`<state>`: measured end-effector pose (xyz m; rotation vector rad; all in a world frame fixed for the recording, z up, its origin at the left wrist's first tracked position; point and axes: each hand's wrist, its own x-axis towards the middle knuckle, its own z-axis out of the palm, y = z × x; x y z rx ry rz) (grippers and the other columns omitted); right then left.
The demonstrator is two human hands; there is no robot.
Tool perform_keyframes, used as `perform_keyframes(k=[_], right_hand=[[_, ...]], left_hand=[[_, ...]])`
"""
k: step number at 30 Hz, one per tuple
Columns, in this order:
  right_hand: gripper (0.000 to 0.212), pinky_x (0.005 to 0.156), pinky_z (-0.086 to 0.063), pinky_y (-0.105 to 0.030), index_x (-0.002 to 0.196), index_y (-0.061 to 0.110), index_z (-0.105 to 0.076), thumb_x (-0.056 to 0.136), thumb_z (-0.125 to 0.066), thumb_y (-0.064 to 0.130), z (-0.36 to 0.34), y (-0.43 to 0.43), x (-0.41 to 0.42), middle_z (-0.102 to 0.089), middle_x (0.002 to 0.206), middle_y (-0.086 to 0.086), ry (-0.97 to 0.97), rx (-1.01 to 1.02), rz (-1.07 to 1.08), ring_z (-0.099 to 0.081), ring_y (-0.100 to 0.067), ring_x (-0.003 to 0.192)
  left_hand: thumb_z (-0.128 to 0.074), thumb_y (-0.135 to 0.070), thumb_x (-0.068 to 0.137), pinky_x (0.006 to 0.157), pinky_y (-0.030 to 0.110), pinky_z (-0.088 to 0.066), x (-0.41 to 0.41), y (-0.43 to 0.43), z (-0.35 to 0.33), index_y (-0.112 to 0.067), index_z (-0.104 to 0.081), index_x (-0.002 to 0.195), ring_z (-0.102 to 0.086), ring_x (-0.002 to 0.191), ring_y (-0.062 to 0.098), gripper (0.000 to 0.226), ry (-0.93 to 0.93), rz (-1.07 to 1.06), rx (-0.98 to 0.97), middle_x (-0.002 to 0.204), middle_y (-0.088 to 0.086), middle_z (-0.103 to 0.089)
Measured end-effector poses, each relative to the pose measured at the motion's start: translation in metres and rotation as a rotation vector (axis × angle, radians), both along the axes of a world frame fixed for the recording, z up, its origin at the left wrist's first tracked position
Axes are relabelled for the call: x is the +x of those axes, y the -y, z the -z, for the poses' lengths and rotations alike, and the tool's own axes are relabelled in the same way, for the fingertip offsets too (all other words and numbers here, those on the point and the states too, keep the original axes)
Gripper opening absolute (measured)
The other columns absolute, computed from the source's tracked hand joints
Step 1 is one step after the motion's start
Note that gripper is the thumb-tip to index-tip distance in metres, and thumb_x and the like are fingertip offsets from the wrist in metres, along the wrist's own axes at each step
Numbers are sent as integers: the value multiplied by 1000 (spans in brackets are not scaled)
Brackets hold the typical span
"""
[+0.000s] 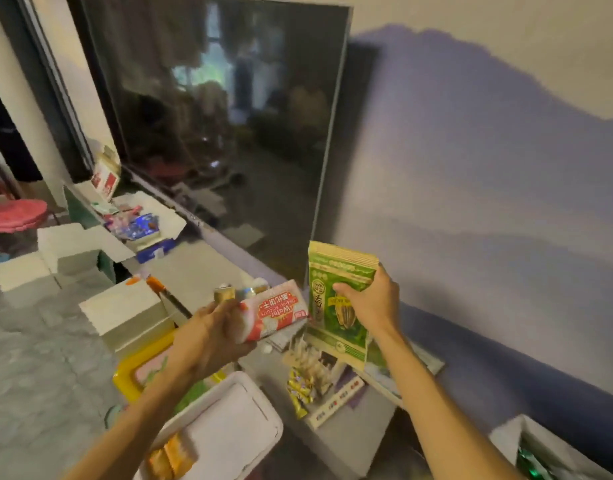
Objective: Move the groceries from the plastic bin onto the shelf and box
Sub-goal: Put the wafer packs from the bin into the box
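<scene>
My left hand (pixel 208 336) grips a red and white wafer biscuit pack (pixel 275 311), held above the shelf. My right hand (pixel 372 301) holds a green sunflower seed bag (pixel 336 306) upright, its bottom edge near the shelf (pixel 201 271) by the wall. Below my arms sits the white plastic bin (pixel 225 424), with orange packets (pixel 171 457) at its near end. Yellow snack packets (pixel 303 389) and a flat box lie on the shelf under the green bag.
A large dark TV screen (pixel 222 126) leans against the wall behind the shelf. White cardboard boxes (pixel 125 313) stand at the left, one open box (pixel 149 223) holding blue packets. A yellow-rimmed tray (pixel 138 365) lies beside the bin. Another open box (pixel 540 452) shows at bottom right.
</scene>
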<state>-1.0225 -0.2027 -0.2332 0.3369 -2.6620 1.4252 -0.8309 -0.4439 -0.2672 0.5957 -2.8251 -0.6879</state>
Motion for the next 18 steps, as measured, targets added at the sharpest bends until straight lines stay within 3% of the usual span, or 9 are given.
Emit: perform_keyframes(k=[2, 4, 12, 18], right_hand=[[56, 88, -63, -39, 118, 23, -69, 74, -98, 42, -13, -51, 7, -80, 112, 3, -24, -3, 119, -75, -20, 102], [56, 85, -61, -35, 118, 22, -69, 74, -98, 41, -24, -104, 17, -80, 112, 3, -37, 0, 213, -75, -18, 102], [51, 87, -62, -34, 116, 21, -71, 75, -98, 36, -38, -323, 84, -80, 111, 9, -67, -27, 617, -76, -10, 101], [50, 93, -63, -40, 115, 21, -73, 75, -99, 34, -28, -464, 137, -81, 111, 7, -51, -15, 811, -77, -12, 102]], left_hand=[[-72, -79, 60, 83, 39, -59, -22, -30, -19, -35, -51, 140, -67, 103, 22, 93, -31, 101, -33, 128, -3, -67], [-75, -77, 62, 82, 37, -57, -41, -69, -34, -32, -55, 136, -68, 101, 22, 89, -54, 204, -45, 125, -3, -69], [-79, -73, 69, 89, 37, -58, -81, -264, -48, -33, -48, 144, -68, 108, 19, 91, -60, 584, 41, 134, -6, -63], [-78, -76, 70, 84, 35, -60, -82, -399, -29, -36, -45, 141, -68, 105, 18, 88, -49, 692, 46, 130, -7, -64]])
